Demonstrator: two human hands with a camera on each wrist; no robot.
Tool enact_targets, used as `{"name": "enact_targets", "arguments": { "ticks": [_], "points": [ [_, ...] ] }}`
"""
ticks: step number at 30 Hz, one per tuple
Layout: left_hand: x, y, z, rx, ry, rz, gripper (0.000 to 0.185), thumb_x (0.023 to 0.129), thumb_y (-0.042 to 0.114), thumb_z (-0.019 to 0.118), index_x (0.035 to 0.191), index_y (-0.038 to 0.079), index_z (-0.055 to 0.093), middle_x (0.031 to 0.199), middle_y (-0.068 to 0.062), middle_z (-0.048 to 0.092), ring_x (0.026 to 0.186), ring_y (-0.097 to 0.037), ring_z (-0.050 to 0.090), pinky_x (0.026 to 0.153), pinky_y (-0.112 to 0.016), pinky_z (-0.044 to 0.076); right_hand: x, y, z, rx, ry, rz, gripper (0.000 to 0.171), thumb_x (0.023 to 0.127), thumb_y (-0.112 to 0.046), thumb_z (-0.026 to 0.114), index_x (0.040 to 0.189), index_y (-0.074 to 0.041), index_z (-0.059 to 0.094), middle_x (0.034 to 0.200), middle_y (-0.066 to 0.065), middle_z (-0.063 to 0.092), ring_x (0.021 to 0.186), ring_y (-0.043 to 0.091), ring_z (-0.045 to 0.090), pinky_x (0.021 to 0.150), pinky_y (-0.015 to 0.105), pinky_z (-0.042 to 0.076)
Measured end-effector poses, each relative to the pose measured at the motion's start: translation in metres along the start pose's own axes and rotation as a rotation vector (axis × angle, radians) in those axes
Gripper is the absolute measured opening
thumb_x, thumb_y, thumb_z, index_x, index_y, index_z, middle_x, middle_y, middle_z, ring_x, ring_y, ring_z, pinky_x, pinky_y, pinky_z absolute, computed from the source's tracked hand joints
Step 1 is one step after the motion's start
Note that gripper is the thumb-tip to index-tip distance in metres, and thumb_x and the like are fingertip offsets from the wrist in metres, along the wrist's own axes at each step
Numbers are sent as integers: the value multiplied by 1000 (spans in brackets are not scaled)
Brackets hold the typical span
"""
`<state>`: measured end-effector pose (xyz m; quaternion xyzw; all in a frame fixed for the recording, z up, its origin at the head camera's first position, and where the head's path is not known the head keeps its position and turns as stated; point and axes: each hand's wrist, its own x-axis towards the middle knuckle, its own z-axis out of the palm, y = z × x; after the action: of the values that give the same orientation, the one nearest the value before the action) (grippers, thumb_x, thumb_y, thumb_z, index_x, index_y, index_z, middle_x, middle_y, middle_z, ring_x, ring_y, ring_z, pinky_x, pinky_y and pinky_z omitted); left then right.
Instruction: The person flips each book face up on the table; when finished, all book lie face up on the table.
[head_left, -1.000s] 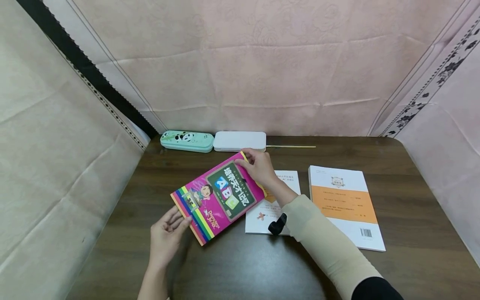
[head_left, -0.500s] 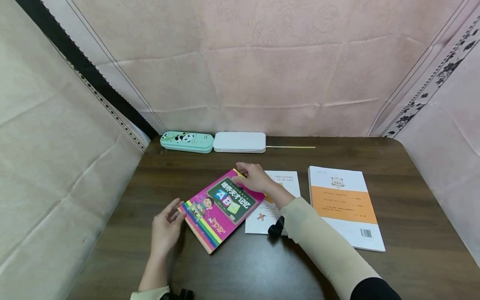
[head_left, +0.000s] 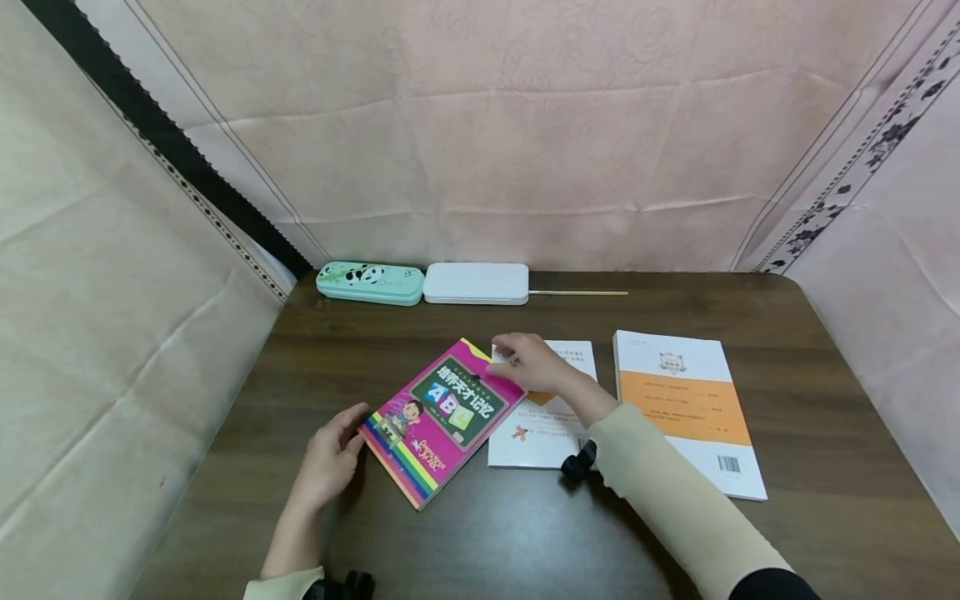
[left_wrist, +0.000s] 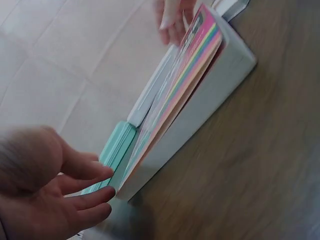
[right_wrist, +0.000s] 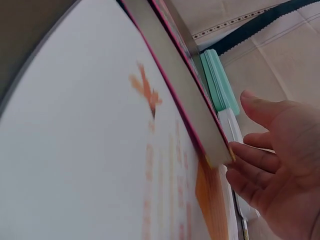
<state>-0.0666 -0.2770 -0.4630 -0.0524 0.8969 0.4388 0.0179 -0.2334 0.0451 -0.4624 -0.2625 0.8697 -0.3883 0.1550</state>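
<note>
A thick pink book [head_left: 442,421] with a green chalkboard picture and rainbow stripes lies slanted on the table, its right corner over a white and orange book [head_left: 525,450]. My left hand [head_left: 330,458] is beside its left corner; in the left wrist view the fingers [left_wrist: 95,202] are loosely bent around no object, close to the cover's corner. My right hand [head_left: 528,362] hovers at the upper right edge. In the right wrist view its thumb [right_wrist: 257,107] stands apart from the fingers, which are near the pink book's corner [right_wrist: 217,157]; whether they touch it I cannot tell.
Another white and orange book [head_left: 686,412] lies to the right. Along the back edge are a mint pencil case [head_left: 371,283] with a panda, a white case [head_left: 476,283] and a thin yellowish stick [head_left: 577,292]. Pale cloth [head_left: 525,150] hangs behind and at both sides.
The pink book has come down onto the table, toward me, from both hands' hold. The right hand has released it and shifted right; the left hand has let go and drawn slightly away.
</note>
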Motion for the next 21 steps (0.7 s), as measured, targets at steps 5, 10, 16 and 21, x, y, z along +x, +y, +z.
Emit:
{"name": "enact_targets", "arguments": {
  "ticks": [5,10,16,21],
  "points": [
    [1,-6,-5,105,-72,46,60,94,-3,66,149,-4,43,155,-26,38,145,-44,32,116,-59,28,-10,9,-8,-39,-1,-2,47,96,-27,71,135,-3,61,119,8,66,108,21,62,94,36,55],
    [3,-11,-5,121,-146,23,80,84,11,83,152,-1,42,158,-26,35,146,-45,30,116,-61,27,-19,17,-14,-43,-56,-28,31,96,-12,68,126,-2,65,104,4,67,92,18,60,82,29,56],
    [6,-12,-5,98,-201,36,93,75,13,91,152,-3,41,159,-22,34,147,-42,27,116,-58,29,-26,18,-20,-38,-161,-43,35,89,-1,71,123,-3,66,100,2,64,89,18,56,80,29,53],
    [6,-13,-2,131,-185,63,88,75,11,91,149,-5,45,157,-22,38,146,-42,32,115,-58,32,-28,16,-16,-77,-172,-83,41,82,-6,82,120,-7,68,97,-1,62,87,17,55,78,28,52]
  ]
}}
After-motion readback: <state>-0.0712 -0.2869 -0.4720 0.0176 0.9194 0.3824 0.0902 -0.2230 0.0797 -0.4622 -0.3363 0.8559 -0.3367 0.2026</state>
